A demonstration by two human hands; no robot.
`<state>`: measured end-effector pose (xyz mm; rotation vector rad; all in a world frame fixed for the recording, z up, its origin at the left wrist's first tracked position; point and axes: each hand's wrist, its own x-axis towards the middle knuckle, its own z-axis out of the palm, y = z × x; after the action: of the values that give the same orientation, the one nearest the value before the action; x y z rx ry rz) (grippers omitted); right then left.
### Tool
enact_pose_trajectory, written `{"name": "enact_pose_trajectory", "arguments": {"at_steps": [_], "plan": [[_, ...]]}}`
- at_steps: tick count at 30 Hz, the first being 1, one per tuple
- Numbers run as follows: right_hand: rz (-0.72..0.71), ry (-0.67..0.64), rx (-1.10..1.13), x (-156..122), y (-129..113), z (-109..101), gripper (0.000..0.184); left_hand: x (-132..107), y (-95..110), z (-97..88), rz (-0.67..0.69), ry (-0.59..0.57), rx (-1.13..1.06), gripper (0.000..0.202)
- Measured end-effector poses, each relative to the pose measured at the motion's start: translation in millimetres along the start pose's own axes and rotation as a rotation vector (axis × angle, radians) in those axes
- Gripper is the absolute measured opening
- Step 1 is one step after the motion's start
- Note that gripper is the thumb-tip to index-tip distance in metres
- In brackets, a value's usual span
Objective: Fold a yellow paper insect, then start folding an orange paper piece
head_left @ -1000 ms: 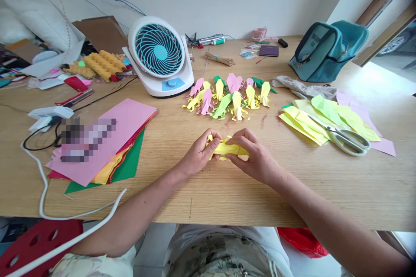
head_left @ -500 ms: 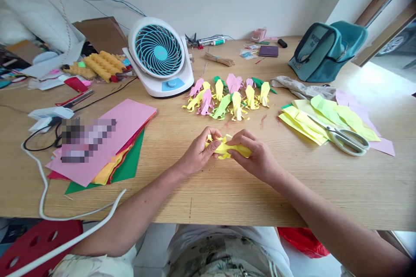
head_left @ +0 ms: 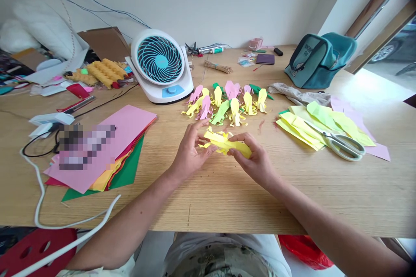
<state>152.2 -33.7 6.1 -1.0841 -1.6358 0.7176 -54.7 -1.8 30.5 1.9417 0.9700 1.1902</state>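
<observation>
Pinching yellow paper fold point(head_left: 227, 143) w/ both hands | left hand point(head_left: 190, 152) fingers grasp fringed end | right hand point(head_left: 256, 162) covers other end

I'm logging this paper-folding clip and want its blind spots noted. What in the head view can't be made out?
- Folded yellow paper piece: its underside and near end are covered by the left hand and right hand.
- Stack of coloured paper sheets: a pixelated patch hides part of the top pink sheet.
- Small tools by the back wall: too small to identify.
- Red round thing under the wooden table: cut off by the table edge.
</observation>
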Motion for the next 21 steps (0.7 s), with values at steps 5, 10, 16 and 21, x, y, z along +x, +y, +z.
{"name": "enact_pose_trajectory", "arguments": {"at_steps": [5,10,16,21], "plan": [[-0.095,-0.037,-0.065,1,0,-1,0.020,4,-1,-15.4,0.367,-0.138,0.502,0.039],[-0.136,-0.109,-0.060,0,1,-2,0.021,5,0,-19.5,0.427,-0.208,0.700,0.029],[-0.160,-0.151,-0.069,0,1,-3,0.023,3,3,-16.8,0.350,-0.242,0.753,0.033],[-0.143,-0.141,-0.101,0,0,-4,0.023,2,-2,-15.0,0.404,-0.235,0.779,0.032]]}}
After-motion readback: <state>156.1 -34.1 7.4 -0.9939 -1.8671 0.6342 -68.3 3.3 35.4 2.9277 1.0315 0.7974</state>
